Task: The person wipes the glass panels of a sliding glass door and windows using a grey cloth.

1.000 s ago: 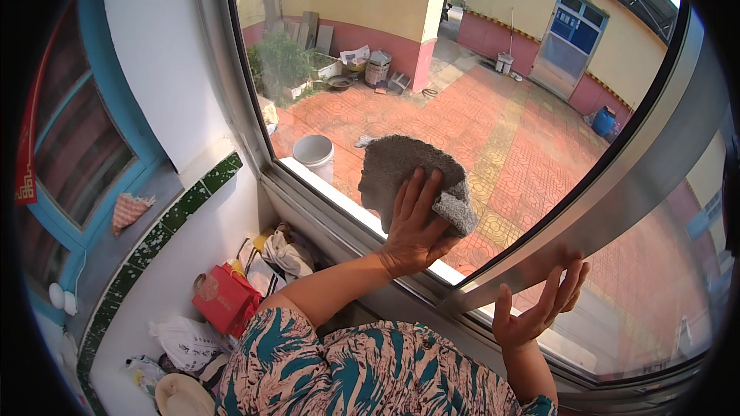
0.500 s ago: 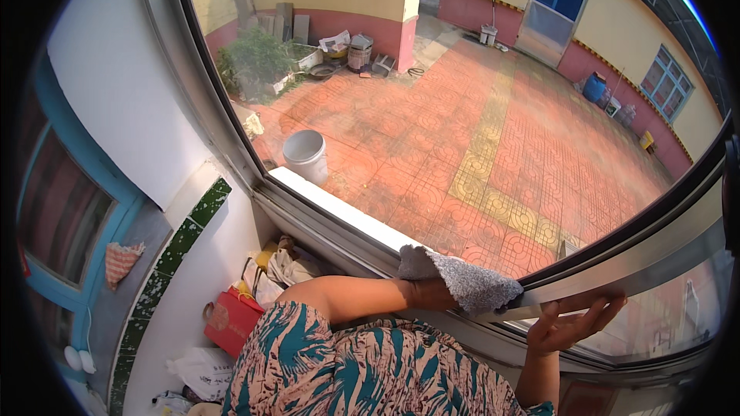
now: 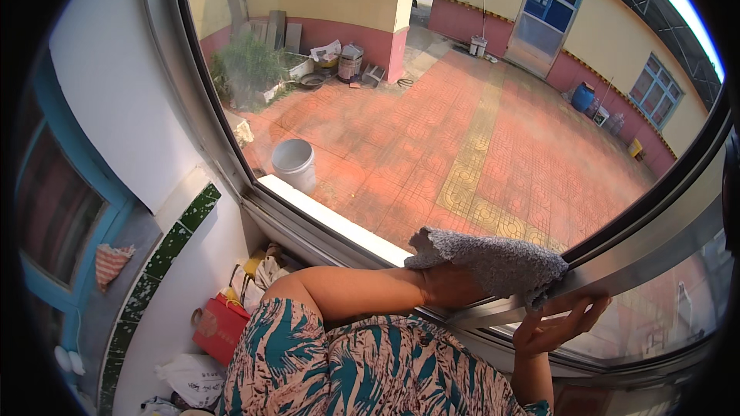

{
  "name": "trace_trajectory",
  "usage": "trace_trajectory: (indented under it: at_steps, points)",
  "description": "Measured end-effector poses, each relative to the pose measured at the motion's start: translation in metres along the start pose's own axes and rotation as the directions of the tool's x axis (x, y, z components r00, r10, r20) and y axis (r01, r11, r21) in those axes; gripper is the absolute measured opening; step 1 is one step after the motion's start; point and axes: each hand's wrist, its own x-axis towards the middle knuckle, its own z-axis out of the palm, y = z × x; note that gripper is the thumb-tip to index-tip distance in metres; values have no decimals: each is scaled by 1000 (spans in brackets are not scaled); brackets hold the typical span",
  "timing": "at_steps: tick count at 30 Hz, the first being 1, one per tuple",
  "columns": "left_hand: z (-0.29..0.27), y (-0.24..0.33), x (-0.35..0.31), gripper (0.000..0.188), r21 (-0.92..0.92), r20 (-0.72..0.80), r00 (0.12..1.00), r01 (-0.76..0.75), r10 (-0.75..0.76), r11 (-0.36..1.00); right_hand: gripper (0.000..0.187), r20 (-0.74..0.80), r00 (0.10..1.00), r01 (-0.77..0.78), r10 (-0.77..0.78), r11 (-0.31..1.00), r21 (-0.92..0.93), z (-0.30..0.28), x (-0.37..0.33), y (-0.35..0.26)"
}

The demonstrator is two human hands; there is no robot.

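My left arm reaches across my body to the right, and my left hand (image 3: pixel 456 286) presses a grey, fuzzy cloth (image 3: pixel 509 260) against the lower part of the window, beside the metal sash frame. The cloth drapes over the fingers and hides most of them. Just below and right of it, my right hand (image 3: pixel 561 325) rests at the metal sash frame (image 3: pixel 651 262), palm up, fingers loosely bent and apart, holding no loose thing. The window glass (image 3: pixel 370 177) stretches in front of me.
Left below the sill are a red bag (image 3: pixel 221 327), a white plastic bag (image 3: pixel 193 379) and bundled cloths. A green tile edge (image 3: pixel 171 250) borders the ledge. Outside the glass, a white bucket (image 3: pixel 294 163) stands on red paving (image 3: pixel 362 139).
My left hand and the cloth have slid right along the window towards the sash frame. My right hand has shifted slightly left and its fingers are a little more bent. The view has turned slightly.
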Motion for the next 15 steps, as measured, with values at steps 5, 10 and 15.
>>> trace_trajectory:
  at_steps: [5,10,15]
  points:
    - [-85,6,55,34,256,-265,962,12,58,967,65,136,991,-16,18,1000,-22,-10,-8,8]
    - [-161,-5,124,38,489,-670,695,148,261,860,61,146,989,31,-33,999,12,-12,-4,12]
    - [-257,-8,175,45,669,-481,775,22,409,743,56,140,986,81,-88,995,53,-15,-3,18]
